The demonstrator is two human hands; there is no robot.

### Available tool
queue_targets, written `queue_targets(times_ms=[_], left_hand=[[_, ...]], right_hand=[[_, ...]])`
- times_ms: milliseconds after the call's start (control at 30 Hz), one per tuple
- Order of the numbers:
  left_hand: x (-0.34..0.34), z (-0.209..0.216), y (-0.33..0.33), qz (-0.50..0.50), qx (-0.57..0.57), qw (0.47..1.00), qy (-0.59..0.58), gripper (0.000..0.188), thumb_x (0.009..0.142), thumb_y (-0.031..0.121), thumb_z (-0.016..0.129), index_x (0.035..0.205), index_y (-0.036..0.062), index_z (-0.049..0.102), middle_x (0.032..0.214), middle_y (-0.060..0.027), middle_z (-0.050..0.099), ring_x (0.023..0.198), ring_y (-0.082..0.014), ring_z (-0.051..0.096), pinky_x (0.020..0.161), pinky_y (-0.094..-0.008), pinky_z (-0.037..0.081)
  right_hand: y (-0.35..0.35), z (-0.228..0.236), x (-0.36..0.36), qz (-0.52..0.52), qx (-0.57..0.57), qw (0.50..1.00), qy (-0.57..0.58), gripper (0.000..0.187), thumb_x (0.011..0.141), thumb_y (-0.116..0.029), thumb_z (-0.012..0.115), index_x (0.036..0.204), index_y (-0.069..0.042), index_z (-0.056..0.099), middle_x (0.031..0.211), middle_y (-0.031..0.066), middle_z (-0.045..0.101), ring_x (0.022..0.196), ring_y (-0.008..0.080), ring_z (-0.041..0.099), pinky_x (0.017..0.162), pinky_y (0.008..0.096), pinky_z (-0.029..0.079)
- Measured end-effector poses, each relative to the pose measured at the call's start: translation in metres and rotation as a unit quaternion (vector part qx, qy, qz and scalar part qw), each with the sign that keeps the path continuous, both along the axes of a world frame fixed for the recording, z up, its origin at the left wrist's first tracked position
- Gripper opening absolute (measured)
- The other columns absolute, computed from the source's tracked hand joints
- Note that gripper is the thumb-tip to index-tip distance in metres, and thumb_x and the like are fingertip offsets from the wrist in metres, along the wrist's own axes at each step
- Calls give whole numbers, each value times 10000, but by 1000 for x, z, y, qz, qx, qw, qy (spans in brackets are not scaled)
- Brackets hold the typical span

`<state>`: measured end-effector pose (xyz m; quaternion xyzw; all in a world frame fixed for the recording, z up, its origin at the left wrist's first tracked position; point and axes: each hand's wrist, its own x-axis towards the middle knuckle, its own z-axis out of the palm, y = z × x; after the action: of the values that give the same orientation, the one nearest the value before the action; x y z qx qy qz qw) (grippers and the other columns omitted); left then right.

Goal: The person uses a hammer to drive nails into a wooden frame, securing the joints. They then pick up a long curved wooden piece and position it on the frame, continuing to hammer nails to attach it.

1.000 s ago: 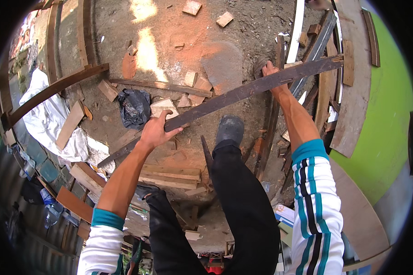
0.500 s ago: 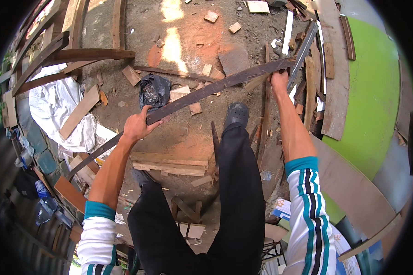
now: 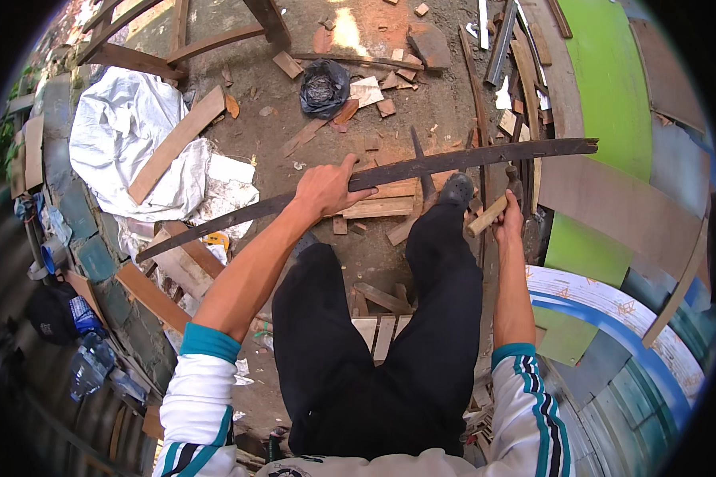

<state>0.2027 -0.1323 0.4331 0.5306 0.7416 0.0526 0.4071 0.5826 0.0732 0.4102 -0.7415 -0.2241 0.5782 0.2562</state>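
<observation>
A long, dark wooden strip (image 3: 469, 157) stretches across in front of me, its left end lower and its right end higher. My left hand (image 3: 324, 189) is closed around it near the middle. Below the strip's right part, my right hand (image 3: 510, 221) grips a hammer (image 3: 486, 217) with a pale wooden handle; its dark head points up close to the strip. Beneath the strip, short light boards (image 3: 378, 208) lie on the ground between my feet, beside my dark clog (image 3: 457, 191).
A white sheet (image 3: 127, 143) with a plank (image 3: 177, 145) on it lies at left. A black plastic bag (image 3: 324, 87) sits ahead among wood scraps. Green panels (image 3: 612, 95) and a brown board (image 3: 612, 203) are at right. A wooden frame (image 3: 215, 44) stands at far left.
My right hand has left the strip's right end and come down nearer me, with the hammer in it. The strip has shifted right and lies flatter, still in my left hand.
</observation>
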Motion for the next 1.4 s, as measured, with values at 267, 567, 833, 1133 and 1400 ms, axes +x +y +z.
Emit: queue_targets(times_ms=[267, 567, 833, 1133, 1400], left_hand=[[52, -36, 17, -34, 48, 998, -28, 741, 870, 691, 580, 1280, 76, 533, 756, -210, 695, 757, -423, 690, 720, -500, 546], [119, -192, -5, -49, -55, 997, -17, 876, 835, 729, 596, 1410, 87, 441, 816, -246, 693, 819, -427, 689, 767, -507, 538], [142, -254, -33, -95, -77, 992, 17, 945, 830, 777, 549, 1457, 89, 384, 821, -271, 680, 818, -447, 678, 744, -499, 543], [90, -309, -70, -114, -129, 978, 118, 1010, 804, 808, 548, 1464, 70, 353, 858, -245, 694, 848, -434, 679, 747, -489, 539], [105, -356, -121, -142, -163, 966, 144, 1156, 780, 840, 512, 1541, 39, 171, 880, -252, 681, 882, -430, 676, 771, -483, 537]], right_hand=[[-127, -11, 18, -31, -10, 999, -13, 289, 941, -331, 663, 946, -54, 581, 759, 40, 552, 643, 148, 525, 558, 305, 477], [-188, -70, 65, 64, -97, 993, 3, 287, 996, -272, 599, 1060, -30, 460, 781, 52, 551, 567, 135, 577, 452, 285, 493], [-168, -91, 56, 198, -121, 973, -4, 334, 970, -293, 646, 1085, -31, 474, 779, 48, 546, 540, 123, 561, 418, 262, 465], [-155, -146, 78, 323, -79, 943, -16, 445, 920, -197, 693, 1204, 49, 456, 751, 66, 570, 503, 127, 563, 391, 273, 448], [-164, -163, 105, 316, -15, 948, -37, 466, 891, -143, 709, 1204, 87, 451, 771, 87, 590, 504, 137, 564, 395, 277, 452]])
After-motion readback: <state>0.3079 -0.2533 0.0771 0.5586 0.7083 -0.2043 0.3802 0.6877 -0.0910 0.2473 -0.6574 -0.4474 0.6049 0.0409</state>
